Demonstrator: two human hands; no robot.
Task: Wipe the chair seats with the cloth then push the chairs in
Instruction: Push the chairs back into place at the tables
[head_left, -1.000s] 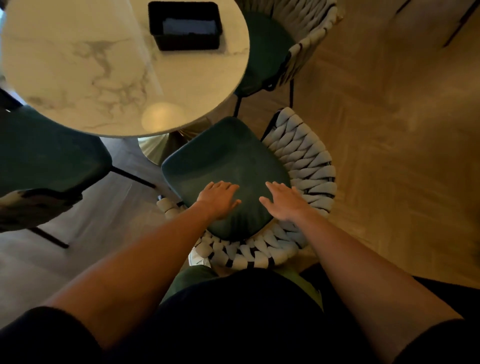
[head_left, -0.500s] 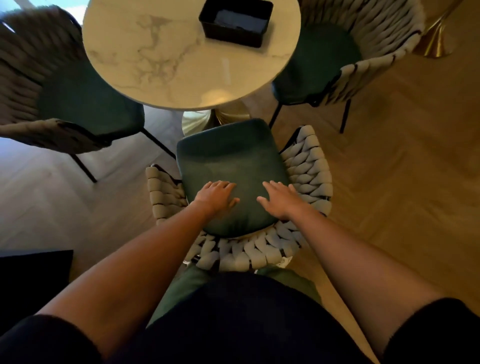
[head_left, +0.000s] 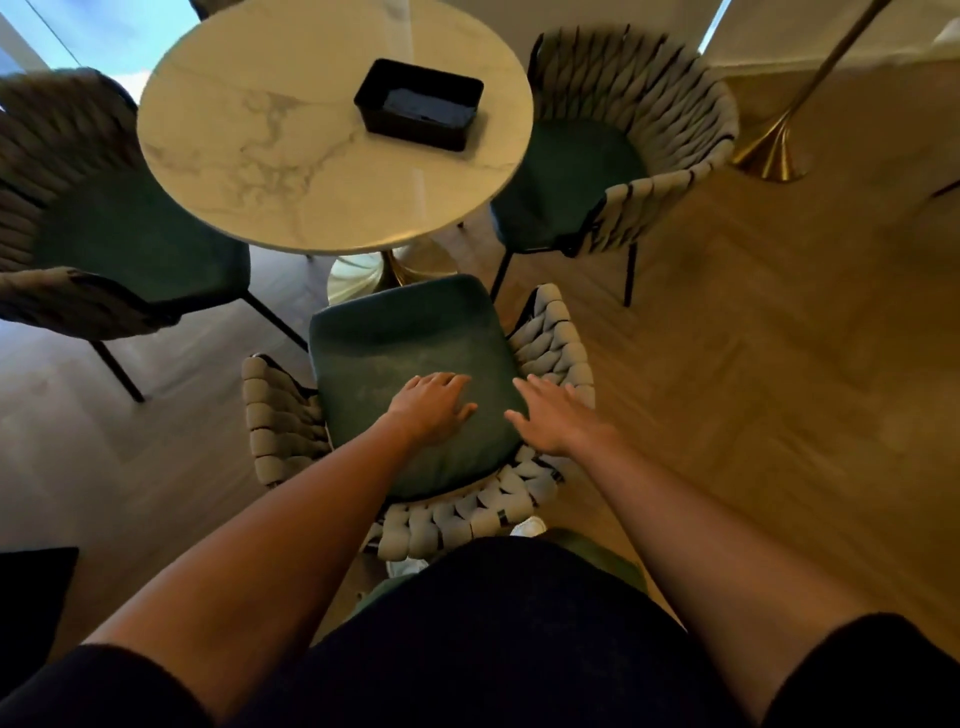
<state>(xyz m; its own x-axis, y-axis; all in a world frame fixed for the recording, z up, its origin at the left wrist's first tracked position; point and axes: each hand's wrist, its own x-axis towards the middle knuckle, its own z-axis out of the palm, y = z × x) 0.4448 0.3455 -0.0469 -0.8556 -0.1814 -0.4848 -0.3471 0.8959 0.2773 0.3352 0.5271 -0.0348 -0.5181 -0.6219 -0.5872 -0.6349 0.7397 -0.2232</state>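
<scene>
A chair with a dark green seat (head_left: 405, 338) and a woven grey backrest (head_left: 467, 514) stands right in front of me, its front edge near the round marble table (head_left: 291, 156). My left hand (head_left: 434, 408) lies flat on the rear of the seat, fingers straight. My right hand (head_left: 553, 418) rests flat at the seat's right rear edge by the woven armrest. No cloth is visible in either hand.
Two more green-seated woven chairs stand at the table, one on the left (head_left: 119, 239) and one on the right (head_left: 582, 171). A black tray (head_left: 418, 104) sits on the table. A gold lamp base (head_left: 769, 156) stands at the far right on the wooden floor.
The view has lifted and swung, so the whole table and both side chairs show. Both hands stay flat on the rear of the seat, and the chair looks further from the table.
</scene>
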